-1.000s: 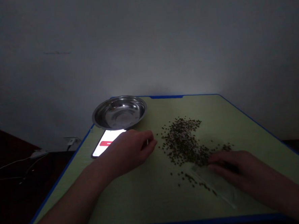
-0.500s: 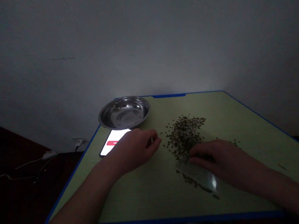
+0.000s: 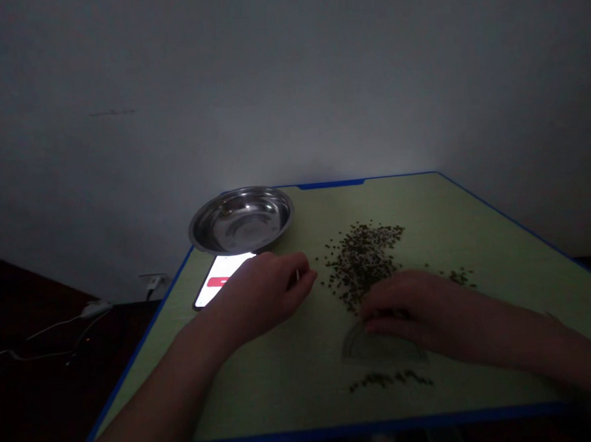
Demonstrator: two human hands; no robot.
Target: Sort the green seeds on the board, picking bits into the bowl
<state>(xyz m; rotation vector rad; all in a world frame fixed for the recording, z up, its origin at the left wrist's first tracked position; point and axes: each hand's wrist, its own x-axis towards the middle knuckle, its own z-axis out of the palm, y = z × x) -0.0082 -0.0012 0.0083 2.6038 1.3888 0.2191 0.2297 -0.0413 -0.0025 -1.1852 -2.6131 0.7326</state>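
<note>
My right hand [image 3: 411,310] is closed in a pinch, thumb and fingers drawn together on the curved rim of a clear D-shaped plate [image 3: 383,349]; the plate's straight edge faces me, and my hand hides its right upper part. The main pile of small dark grains [image 3: 363,260] lies just beyond my right fingertips, dense in the middle and loose at its borders; a short row of grains [image 3: 380,379] lies on my side of the plate, just off its straight edge; a smaller scatter [image 3: 460,277] sits past my right wrist, to the right of the pile.

My left hand [image 3: 269,289] is curled loosely to the left of the pile, apart from it, thumb and forefinger nearly meeting; in this dim light I can't tell whether the small pale spot between them is something held.

Behind my left hand is a phone [image 3: 212,289] with a lit white screen and a red bar, partly covered from view; just past it a shiny metal bowl [image 3: 240,228] stands at the far left of the pale green table [image 3: 286,395], which has a blue border; 1 plug [image 3: 154,283] sits low on the grey wall [image 3: 287,81].
</note>
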